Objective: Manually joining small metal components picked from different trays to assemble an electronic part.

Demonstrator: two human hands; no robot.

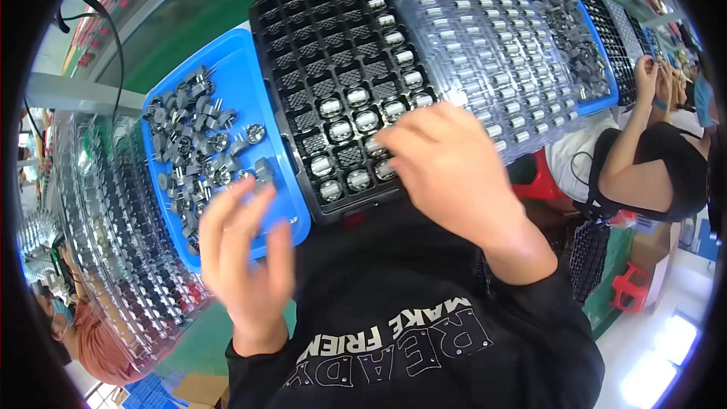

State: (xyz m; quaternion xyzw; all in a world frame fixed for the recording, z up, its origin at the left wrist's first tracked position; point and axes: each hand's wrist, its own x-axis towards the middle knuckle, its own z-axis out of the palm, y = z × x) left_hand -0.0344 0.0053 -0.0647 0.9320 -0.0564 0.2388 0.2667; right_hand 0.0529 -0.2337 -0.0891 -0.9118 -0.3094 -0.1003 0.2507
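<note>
My left hand [250,257], smeared a little by motion, is over the near edge of a blue tray [284,136]. Its fingers are apart, and their tips come close to a dark grey part [263,170]. Loose dark grey round parts [182,136], some with thin metal pins, lie heaped in that tray. Over a black compartment tray [303,216] is my right hand [450,170], fingers bent together and tips down at one pocket. Whatever they pinch is hidden. Silver cylindrical pieces [342,130] sit in the near pockets and down the right column; many far pockets hold none.
Stacked clear plastic trays [469,30] of silver cylinders adjoin the black tray on the right. Beyond stands another blue tray [606,68] of dark parts. More clear trays [113,242] rise at left. A co-worker's arm [628,136] reaches in at right, near a red stool [541,182].
</note>
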